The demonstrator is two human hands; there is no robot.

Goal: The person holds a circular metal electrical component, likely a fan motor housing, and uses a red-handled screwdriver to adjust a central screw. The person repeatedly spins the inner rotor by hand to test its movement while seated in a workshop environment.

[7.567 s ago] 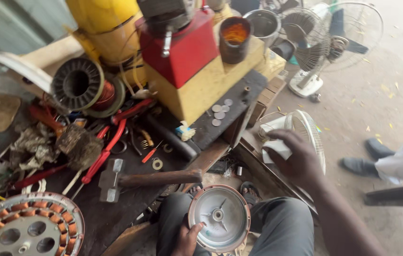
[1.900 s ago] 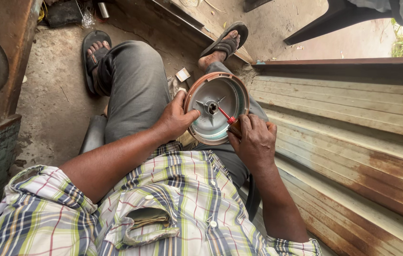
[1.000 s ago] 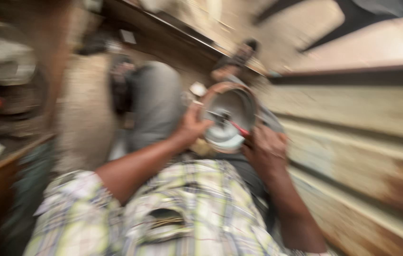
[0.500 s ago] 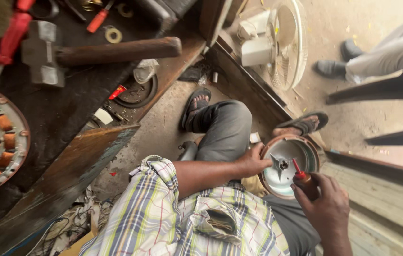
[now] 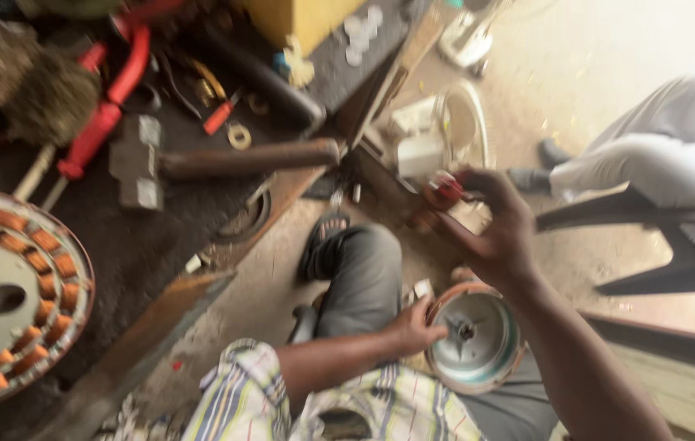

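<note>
Right hand [image 5: 490, 233] has lifted off the round motor cover [image 5: 471, 339] since 0.5 s ago, now raised toward the bench [image 5: 167, 237], fingers pinching the red-handled screwdriver [image 5: 445, 192]. Left hand [image 5: 414, 327] still grips the cover's rim on the lap; driving has paused.

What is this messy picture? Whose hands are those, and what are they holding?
The camera sits on a person's head and looks down, so you see their own arms. The left hand steadies a round metal motor cover on their lap. The right hand is lifted and has a grip on a small red-handled tool, probably a screwdriver. On the dark workbench lie a hammer, red-handled pliers and a round ring of copper coils. The grey legs at the right belong to someone else.
</note>
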